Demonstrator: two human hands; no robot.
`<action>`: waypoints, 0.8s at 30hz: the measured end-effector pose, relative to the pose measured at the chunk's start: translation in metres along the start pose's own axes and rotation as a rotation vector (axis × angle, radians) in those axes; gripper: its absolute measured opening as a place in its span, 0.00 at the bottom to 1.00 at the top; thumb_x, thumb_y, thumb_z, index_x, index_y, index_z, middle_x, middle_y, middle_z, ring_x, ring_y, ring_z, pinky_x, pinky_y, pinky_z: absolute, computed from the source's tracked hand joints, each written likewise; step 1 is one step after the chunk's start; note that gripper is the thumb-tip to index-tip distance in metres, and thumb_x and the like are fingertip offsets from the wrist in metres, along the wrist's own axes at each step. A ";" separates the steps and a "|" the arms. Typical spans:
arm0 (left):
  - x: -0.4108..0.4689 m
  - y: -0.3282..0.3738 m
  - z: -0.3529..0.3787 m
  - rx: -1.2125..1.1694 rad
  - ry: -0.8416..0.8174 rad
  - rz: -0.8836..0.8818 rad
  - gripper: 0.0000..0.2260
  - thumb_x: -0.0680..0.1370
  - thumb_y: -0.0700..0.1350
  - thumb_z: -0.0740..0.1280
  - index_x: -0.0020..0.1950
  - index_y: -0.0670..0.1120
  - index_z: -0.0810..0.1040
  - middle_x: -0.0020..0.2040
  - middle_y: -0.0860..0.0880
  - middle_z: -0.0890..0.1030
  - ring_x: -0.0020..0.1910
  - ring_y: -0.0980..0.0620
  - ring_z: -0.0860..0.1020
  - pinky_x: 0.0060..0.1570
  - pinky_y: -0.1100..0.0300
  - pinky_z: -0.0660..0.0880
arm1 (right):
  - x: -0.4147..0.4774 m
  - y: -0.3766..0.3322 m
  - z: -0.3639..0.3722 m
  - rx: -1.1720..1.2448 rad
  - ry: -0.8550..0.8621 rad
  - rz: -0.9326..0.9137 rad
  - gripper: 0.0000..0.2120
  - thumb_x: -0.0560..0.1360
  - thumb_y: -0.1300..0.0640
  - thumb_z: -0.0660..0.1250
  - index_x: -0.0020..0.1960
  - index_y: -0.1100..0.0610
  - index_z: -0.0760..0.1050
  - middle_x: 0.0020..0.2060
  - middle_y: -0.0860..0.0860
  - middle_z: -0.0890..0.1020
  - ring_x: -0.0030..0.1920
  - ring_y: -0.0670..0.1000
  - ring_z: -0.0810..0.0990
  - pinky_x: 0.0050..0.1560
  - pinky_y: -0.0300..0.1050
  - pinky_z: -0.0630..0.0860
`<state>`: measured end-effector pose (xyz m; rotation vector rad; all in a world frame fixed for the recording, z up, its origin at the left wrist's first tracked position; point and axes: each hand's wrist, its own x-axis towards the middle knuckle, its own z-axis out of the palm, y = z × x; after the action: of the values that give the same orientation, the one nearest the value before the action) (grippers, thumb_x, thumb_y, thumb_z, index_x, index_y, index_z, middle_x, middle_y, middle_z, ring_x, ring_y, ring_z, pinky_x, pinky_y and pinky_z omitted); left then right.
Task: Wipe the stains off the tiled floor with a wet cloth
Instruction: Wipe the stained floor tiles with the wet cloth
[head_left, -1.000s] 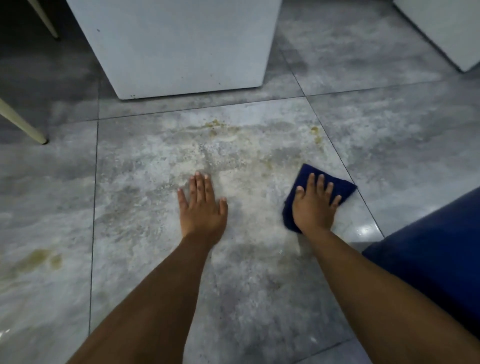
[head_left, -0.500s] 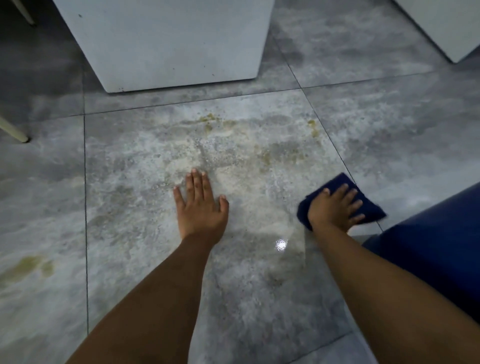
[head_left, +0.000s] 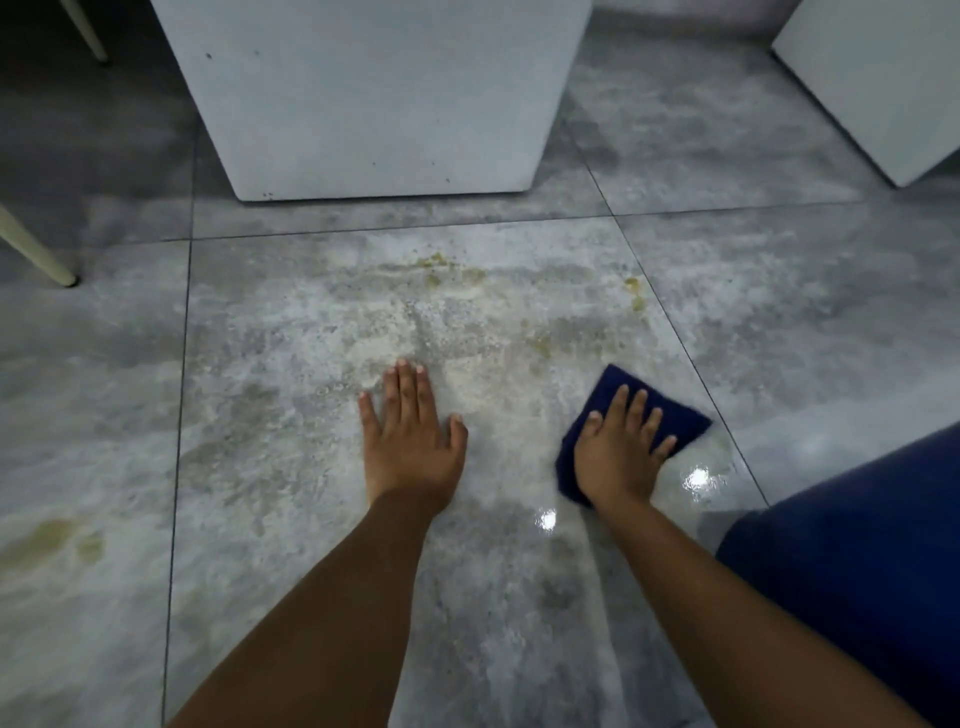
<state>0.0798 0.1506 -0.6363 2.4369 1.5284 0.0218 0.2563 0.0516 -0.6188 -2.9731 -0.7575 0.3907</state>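
Note:
My right hand (head_left: 618, 452) presses flat on a dark blue cloth (head_left: 675, 410) lying on the grey tiled floor (head_left: 311, 467). The cloth sticks out beyond my fingers to the upper right. My left hand (head_left: 408, 441) lies flat on the same tile with fingers spread, holding nothing. Yellowish stains (head_left: 441, 265) sit at the far side of the tile, with more stains (head_left: 634, 293) above the cloth. Pale smeared residue (head_left: 478, 384) covers the tile between my hands. Wet shine (head_left: 698, 478) shows just right of the cloth.
A white cabinet base (head_left: 374, 104) stands right behind the stained tile, and another white block (head_left: 883, 78) at the far right. A cream chair leg (head_left: 31, 249) touches the floor at the left. Another yellowish stain (head_left: 57, 540) lies on the left tile. My blue-clad knee (head_left: 857, 545) is at the right.
My right hand slid the cloth right and toward me, then back up and left to near its first spot. My left hand stayed planted.

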 end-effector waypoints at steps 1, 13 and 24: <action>0.000 0.001 -0.001 0.005 -0.013 -0.002 0.31 0.81 0.56 0.44 0.78 0.42 0.37 0.79 0.44 0.38 0.77 0.48 0.36 0.74 0.43 0.35 | -0.011 -0.008 0.004 -0.013 -0.028 -0.039 0.27 0.83 0.49 0.44 0.79 0.55 0.40 0.78 0.53 0.42 0.77 0.56 0.40 0.74 0.61 0.37; 0.039 -0.026 -0.013 0.022 -0.013 -0.141 0.32 0.81 0.59 0.41 0.76 0.42 0.34 0.78 0.44 0.36 0.76 0.48 0.32 0.74 0.43 0.36 | 0.006 -0.040 0.011 -0.051 0.015 -0.249 0.27 0.82 0.45 0.42 0.78 0.50 0.40 0.78 0.49 0.42 0.77 0.53 0.40 0.75 0.58 0.36; 0.042 -0.028 -0.010 0.037 -0.027 -0.124 0.33 0.79 0.61 0.40 0.77 0.44 0.34 0.78 0.46 0.35 0.76 0.49 0.33 0.74 0.42 0.37 | 0.056 -0.082 0.008 -0.011 0.063 -0.246 0.27 0.82 0.45 0.44 0.79 0.50 0.45 0.79 0.50 0.47 0.78 0.54 0.44 0.75 0.59 0.39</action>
<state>0.0727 0.2014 -0.6385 2.3552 1.6791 -0.0627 0.2636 0.1498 -0.6310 -2.8376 -1.1029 0.2772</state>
